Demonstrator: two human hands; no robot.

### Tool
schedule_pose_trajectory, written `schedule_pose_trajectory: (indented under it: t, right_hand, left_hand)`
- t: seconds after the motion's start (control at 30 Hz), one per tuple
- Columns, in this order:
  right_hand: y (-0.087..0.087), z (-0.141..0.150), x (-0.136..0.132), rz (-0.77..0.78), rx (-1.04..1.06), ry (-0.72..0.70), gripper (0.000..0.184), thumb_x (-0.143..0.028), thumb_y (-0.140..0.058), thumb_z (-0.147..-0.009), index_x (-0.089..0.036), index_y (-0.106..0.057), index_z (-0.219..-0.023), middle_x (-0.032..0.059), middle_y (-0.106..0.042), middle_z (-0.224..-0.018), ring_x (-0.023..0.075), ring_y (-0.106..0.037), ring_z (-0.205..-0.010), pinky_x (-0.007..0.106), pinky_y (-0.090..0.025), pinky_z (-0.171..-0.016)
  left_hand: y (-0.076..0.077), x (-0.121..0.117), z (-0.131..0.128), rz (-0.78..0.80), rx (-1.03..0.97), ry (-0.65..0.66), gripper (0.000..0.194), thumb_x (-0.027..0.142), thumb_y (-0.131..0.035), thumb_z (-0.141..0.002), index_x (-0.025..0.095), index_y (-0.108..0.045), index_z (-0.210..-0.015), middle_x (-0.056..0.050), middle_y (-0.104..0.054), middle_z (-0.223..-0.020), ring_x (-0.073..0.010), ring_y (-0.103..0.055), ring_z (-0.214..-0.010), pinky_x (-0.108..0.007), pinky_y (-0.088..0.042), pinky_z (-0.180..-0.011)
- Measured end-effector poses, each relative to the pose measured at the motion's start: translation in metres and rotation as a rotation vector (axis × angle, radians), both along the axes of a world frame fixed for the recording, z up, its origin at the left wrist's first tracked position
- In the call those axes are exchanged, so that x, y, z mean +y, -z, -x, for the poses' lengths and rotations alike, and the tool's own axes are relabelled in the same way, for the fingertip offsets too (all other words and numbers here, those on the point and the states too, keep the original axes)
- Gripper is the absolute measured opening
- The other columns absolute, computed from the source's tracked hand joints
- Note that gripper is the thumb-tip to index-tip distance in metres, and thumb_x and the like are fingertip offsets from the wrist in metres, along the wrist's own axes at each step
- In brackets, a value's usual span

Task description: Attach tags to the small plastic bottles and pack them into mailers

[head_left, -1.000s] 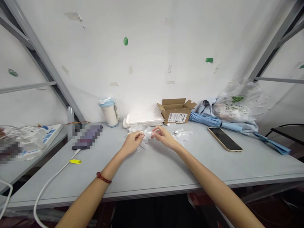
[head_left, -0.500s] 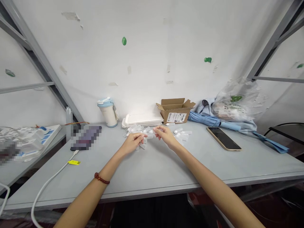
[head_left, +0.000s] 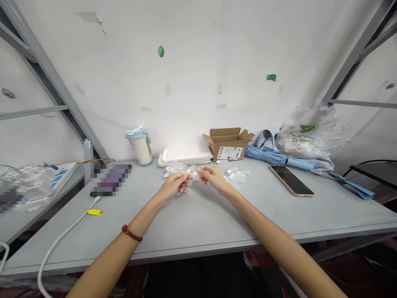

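My left hand (head_left: pixel 176 184) is closed, with thumb and forefinger pinched at one end of a small clear plastic piece (head_left: pixel 194 178). Facing it, my right hand (head_left: pixel 213 179) has its fingertips pinched together at the other end of that piece. Only a short stretch of the plastic shows between the fingers, so its exact kind is hard to make out. More translucent plastic pieces (head_left: pixel 175 167) with thin loops lie on the table just behind my left hand. Another group of clear pieces (head_left: pixel 238 174) is spread out to the right of my right hand.
A stack of white trays (head_left: pixel 189 155) and an open cardboard box (head_left: pixel 229 145) stand along the wall. Left are a cup (head_left: pixel 141 147) and a dark device on a white cable (head_left: pixel 62 238). Right lie a phone (head_left: pixel 291 181), a folded blue umbrella (head_left: pixel 273 156) and a plastic bag (head_left: pixel 307 132).
My hands have drawn slightly closer together around the clear piece, the right one shifting a little left. The whole view has also shifted slightly.
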State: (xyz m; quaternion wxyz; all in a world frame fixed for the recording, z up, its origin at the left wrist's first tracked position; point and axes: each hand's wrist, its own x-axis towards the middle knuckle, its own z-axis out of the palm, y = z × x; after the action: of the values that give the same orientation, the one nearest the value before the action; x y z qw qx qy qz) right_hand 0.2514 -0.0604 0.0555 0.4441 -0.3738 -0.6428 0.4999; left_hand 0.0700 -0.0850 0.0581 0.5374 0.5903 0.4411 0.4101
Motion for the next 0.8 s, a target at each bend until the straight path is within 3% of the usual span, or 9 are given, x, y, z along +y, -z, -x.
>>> schedule_pose_trajectory:
  t: [0.43,0.63,0.8]
  right_hand:
    - [0.0019,0.0003,0.0012,0.007,0.034,-0.010,0.033,-0.049,-0.058,-0.075,-0.017,-0.054,-0.071,-0.0031,-0.051,-0.060,0.0079,-0.043,-0.051,0.024,-0.037,-0.054]
    - [-0.0021,0.0005,-0.0021,0.070,0.063,-0.051,0.034,-0.049,-0.060,-0.073,-0.018,-0.050,-0.067,-0.0061,-0.039,-0.055,0.0073,-0.036,-0.050,0.023,-0.034,-0.049]
    - [0.0045,-0.0017,0.0001,0.034,0.003,-0.100,0.033,-0.048,-0.059,-0.075,-0.018,-0.049,-0.067,-0.0063,-0.038,-0.055,0.0068,-0.035,-0.050,0.022,-0.032,-0.048]
  left_hand:
    - [-0.0023,-0.0038,-0.0006,0.070,-0.063,0.058,0.031,0.045,-0.053,-0.079,0.014,-0.056,-0.079,0.000,-0.054,-0.066,-0.0046,-0.038,-0.045,-0.020,-0.022,-0.043]
    - [-0.0034,-0.0047,-0.0009,0.072,-0.047,0.067,0.031,0.045,-0.055,-0.077,0.014,-0.056,-0.076,-0.001,-0.054,-0.064,-0.0049,-0.038,-0.044,-0.020,-0.023,-0.043]
    - [0.0006,-0.0064,-0.0047,0.060,-0.003,0.116,0.032,0.045,-0.055,-0.076,0.013,-0.057,-0.073,-0.001,-0.053,-0.061,-0.0062,-0.040,-0.044,-0.020,-0.024,-0.042]
